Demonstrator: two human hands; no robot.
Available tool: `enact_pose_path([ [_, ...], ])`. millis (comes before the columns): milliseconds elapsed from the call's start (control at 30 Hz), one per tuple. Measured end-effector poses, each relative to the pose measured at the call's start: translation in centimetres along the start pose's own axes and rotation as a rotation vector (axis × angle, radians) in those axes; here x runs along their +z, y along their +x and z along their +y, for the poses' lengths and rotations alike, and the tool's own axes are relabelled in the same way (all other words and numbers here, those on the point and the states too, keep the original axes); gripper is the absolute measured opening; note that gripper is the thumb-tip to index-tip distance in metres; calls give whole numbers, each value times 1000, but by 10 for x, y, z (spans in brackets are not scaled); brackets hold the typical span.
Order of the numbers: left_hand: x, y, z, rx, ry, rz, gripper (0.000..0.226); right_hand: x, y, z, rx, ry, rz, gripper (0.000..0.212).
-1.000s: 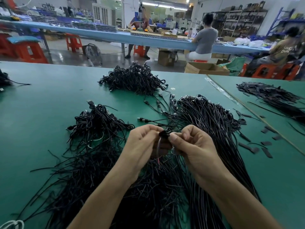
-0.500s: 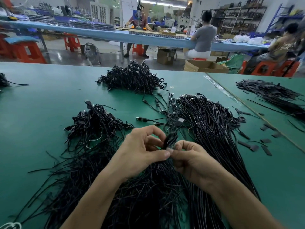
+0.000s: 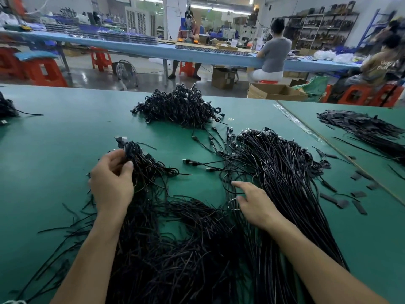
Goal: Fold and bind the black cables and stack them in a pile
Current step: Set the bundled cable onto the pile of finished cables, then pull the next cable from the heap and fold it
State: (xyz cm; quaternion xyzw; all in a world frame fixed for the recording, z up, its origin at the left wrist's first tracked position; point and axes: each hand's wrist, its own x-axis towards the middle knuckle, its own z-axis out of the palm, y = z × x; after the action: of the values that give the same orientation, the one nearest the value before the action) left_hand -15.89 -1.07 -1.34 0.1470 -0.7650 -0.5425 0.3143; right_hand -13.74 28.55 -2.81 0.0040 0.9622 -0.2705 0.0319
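Cable bundle (image 3: 131, 150) pinched by left hand (image 3: 111, 183).

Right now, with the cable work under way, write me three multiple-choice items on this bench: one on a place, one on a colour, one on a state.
1. Where is the left hand?
A) on a cardboard box
B) at the small heap of bound cables
C) on a red stool

2. What colour is the table?
A) green
B) red
C) white

3. How is the right hand?
A) clenched on scissors
B) out of view
C) fingers stretched over the loose cables

Answers: 1 B, its fingers curl round a bound cable at that heap; 2 A, the bare top is green; 3 C, its fingers lie straight on the strands.
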Motion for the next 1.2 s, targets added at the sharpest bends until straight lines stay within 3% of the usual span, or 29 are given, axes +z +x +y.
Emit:
enact_pose_path([
  [100,3,0,-7,-56,73,-140,49,7,20,-9,86,-25,-66,50],
  [200,8,-9,0,-61,219,-340,59,16,29,-16,118,-157,-24,42],
  [300,6,-17,11,32,281,-328,55,25,29,-18,110,-225,48,31],
  [400,2,-22,22,144,212,-344,40,21,24,-23,100,-173,223,23],
  [533,-1,-29,35,233,121,-665,51,-1,12,-46,-128,-110,336,23],
  [600,3,-40,42,323,126,-828,59,-15,-4,-71,-294,108,212,17],
  [667,9,-51,47,412,54,-912,51,-24,-31,-98,-508,340,30,16],
  [767,9,-55,52,306,-223,-967,29,-34,-64,-122,-731,436,-36,17],
  [833,9,-50,50,334,-142,-765,23,-42,-71,-120,-708,466,55,14],
  [933,3,-41,57,200,-163,-473,36,-56,-61,-95,-466,490,258,19],
  [1000,-4,-37,60,185,-174,-564,42,-63,-51,-77,-352,478,336,21],
  [1067,-8,-39,63,218,-62,-792,42,-69,-43,-65,-285,500,393,20],
  [1200,-11,-52,76,183,20,-1050,54,-76,-36,-57,-246,698,483,25],
])
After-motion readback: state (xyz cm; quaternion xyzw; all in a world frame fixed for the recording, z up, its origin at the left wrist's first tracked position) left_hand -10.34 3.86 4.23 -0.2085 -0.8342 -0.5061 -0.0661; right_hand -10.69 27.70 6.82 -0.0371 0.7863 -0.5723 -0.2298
